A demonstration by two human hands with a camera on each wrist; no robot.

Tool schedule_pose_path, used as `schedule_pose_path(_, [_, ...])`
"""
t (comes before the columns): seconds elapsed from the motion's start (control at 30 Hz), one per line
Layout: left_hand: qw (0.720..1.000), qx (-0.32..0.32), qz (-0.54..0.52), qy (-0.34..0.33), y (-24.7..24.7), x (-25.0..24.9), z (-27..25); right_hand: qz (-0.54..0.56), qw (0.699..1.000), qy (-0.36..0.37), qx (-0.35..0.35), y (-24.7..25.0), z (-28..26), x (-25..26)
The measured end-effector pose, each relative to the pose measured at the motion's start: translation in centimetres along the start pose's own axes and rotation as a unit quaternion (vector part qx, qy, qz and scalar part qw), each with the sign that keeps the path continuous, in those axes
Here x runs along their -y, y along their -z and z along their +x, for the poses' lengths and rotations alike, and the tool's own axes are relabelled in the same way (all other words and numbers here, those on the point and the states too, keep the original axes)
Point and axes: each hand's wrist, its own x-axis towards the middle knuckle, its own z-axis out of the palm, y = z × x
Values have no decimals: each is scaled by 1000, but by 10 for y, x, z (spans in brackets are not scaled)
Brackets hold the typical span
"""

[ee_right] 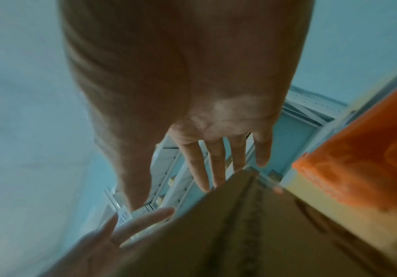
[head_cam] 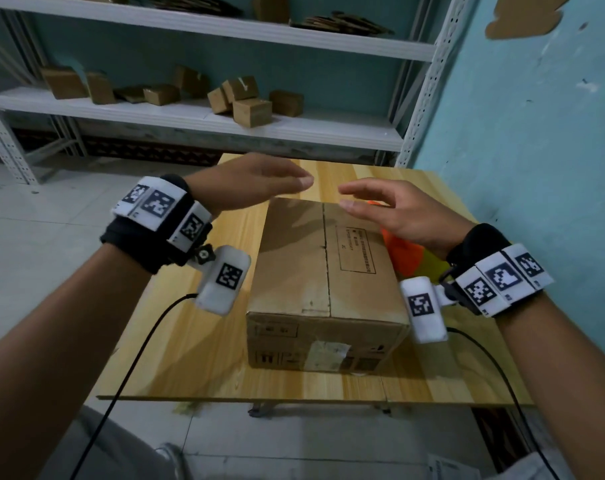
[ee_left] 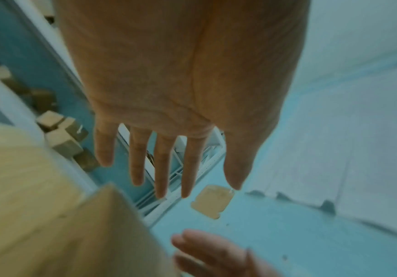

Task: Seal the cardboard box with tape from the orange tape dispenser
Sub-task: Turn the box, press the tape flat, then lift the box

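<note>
**Neither grip holding anything, both hovering over the box**

Wide and empty, both: left hand [head_cam: 249,183] and right hand [head_cam: 394,216] raised over the far end of the cardboard box [head_cam: 323,282], fingers straight and loosely spread, fingertips pointed toward each other with a gap between. No contact with the lid visible from the head camera; from the wrist cameras, air under each palm and the box edge below.

Nearest, the short end of the box, facing the body, with an old label patch on it. Set lengthwise on the desk [head_cam: 190,341], so that the centre seam [head_cam: 326,258] runs straight away from the body, probably to let tape be pulled along it in one stroke. Flaps down and meeting, seam bare, no tape across it yet.

Just beside the box on the right, partly hidden under the right wrist, the orange tape dispenser [head_cam: 403,252], resting on the desk, untouched. Likely kept there for the right hand to reach, leaving the left free to press the flaps flat.

Farther back, a shelf [head_cam: 225,119] with small cartons, against a blue wall.
</note>
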Motion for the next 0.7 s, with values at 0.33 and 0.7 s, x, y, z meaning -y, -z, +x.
schedule_pose_path(0.33, [989,10,-147,-20,-6,-9,-10,138,989,-27,-33,-7,-9,9])
schedule_pose_path(0.7, [990,89,-102,28,-8,-2,-6,68,996,-42,43,-7,-3,-2])
